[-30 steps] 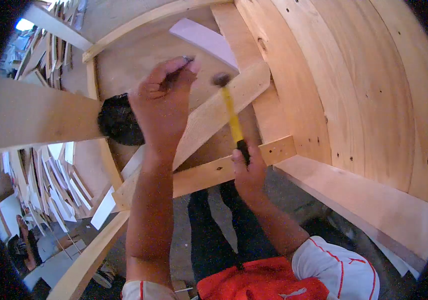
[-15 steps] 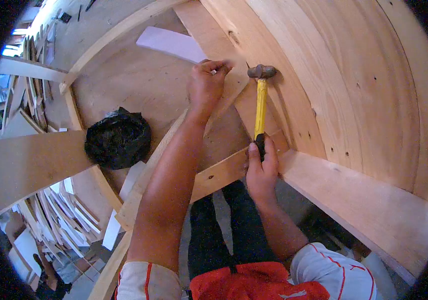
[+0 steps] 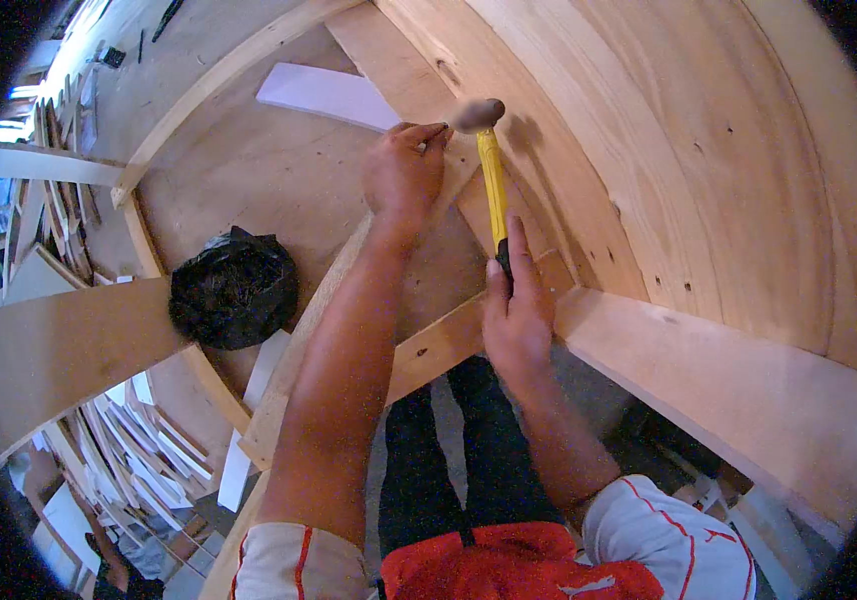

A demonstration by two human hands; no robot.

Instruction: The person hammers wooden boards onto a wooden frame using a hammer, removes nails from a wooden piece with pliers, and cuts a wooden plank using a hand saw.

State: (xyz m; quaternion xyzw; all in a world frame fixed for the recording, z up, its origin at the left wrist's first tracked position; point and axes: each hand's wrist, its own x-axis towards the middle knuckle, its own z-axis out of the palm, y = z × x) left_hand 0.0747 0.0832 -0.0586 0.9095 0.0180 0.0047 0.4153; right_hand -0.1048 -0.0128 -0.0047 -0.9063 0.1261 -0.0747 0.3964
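My right hand [image 3: 519, 310] grips the black end of a hammer [image 3: 495, 185] with a yellow handle. The hammer's head, partly blurred, is beside the fingertips of my left hand [image 3: 409, 170]. Those fingers are pinched at the upper end of a diagonal wooden brace [image 3: 334, 290]; a small thin item, perhaps a nail, shows between them, too small to make out. A pale lilac strip [image 3: 329, 95] lies just beyond my left hand. To the right rises a wall of wooden planks [image 3: 669, 150].
An open black plastic bag [image 3: 234, 290] sits on the panel left of my forearm. Wooden frame bars [image 3: 439, 350] cross in front of my legs. A wide board [image 3: 79, 340] juts in from the left, above piled wood strips [image 3: 139, 450]. Part of another person shows at the lower left.
Compared with a second ago, my left hand is now at the brace's upper end, near the plank wall. The hammer head has come in beside its fingertips. The view has shifted.
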